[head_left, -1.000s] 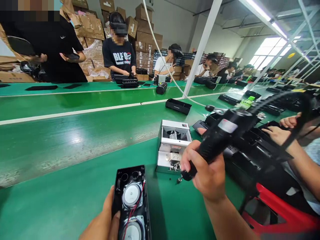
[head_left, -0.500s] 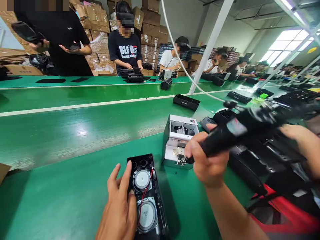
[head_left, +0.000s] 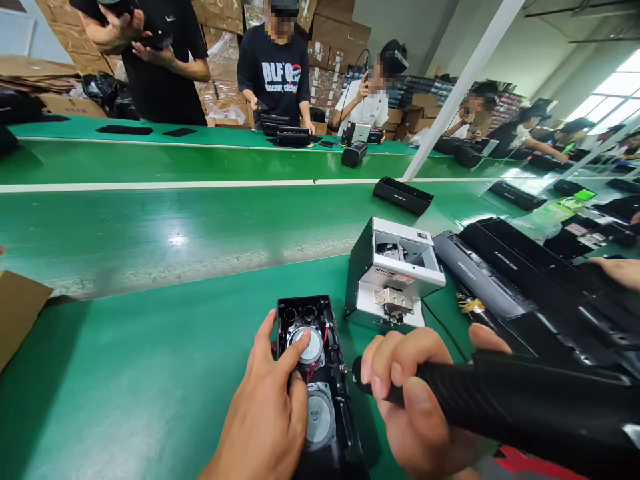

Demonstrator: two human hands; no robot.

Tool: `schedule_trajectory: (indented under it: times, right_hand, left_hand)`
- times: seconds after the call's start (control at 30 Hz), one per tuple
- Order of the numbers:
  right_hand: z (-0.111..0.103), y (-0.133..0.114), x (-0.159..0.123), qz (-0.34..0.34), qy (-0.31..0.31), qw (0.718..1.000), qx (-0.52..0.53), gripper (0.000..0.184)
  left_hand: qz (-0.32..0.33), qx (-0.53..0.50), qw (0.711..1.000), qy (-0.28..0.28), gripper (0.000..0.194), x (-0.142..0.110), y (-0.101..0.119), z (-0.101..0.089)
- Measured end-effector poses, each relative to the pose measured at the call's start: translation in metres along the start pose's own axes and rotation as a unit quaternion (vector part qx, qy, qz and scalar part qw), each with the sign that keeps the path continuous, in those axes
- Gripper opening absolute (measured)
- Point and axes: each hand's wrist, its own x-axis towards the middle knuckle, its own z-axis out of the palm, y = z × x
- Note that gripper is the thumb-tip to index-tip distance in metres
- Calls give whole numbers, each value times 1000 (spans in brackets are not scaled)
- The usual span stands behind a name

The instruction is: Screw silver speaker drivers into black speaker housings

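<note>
A black speaker housing lies open side up on the green bench, with two round silver speaker drivers and a red wire inside. My left hand grips its left edge, one finger reaching over the upper driver. In my right hand is a black electric screwdriver, held almost level. Its tip points left at the housing's right edge; whether it touches cannot be made out. Behind them stands a grey-and-white screw feeder with a metal block on its front.
Several black speaker casings are piled at right. Another casing lies on the green conveyor beyond the bench. A cardboard box is at the left edge. Across the line, several people work with black parts.
My right hand has brought the screwdriver from the screw feeder down to the housing's right side. My left hand has closed further over the housing. The view has shifted.
</note>
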Motion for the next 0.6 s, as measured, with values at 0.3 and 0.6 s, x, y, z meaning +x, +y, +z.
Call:
schedule_trajectory:
  times: [0.3,0.6]
  right_hand:
    - [-6,18,-4,25,-13,999,-17,52]
    - [-7,24,-6,29,-34,999,-30,52]
  left_hand:
    - [-24,0,1000,-6,54,-3,14,-5]
    - [-8,18,1000,-17,57,-2,8,-5]
